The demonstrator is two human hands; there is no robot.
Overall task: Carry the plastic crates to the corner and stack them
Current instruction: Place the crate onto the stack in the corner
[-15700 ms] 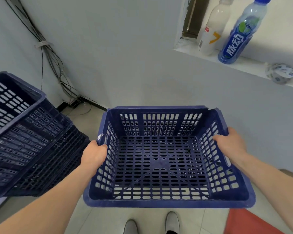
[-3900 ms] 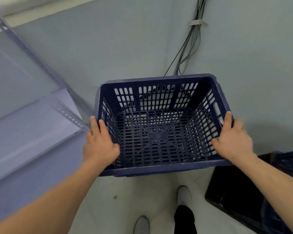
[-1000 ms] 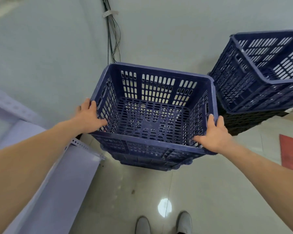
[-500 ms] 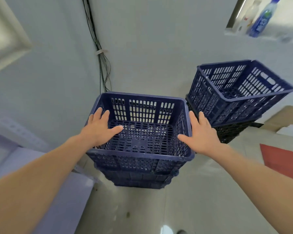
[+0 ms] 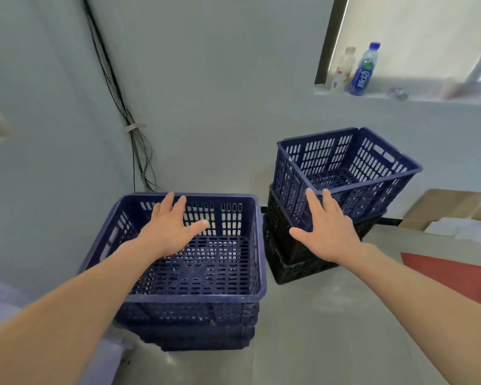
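Corner floor [image 5: 317, 329] now carried the stacked crate [image 5: 195, 297], released moments before. Freed, the left hand [image 5: 170, 229] and right hand [image 5: 328, 232] hovered spread and empty; another stack [image 5: 372, 195] waited beside.

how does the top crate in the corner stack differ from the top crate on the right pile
The corner top crate sits level, nested squarely on blue crates; the right top crate sits tilted and askew on a black crate. Both are empty dark blue slotted plastic crates.

Two crate stacks [image 5: 195, 304] [image 5: 372, 190], two bottles [image 5: 363, 72] [image 5: 343, 70]
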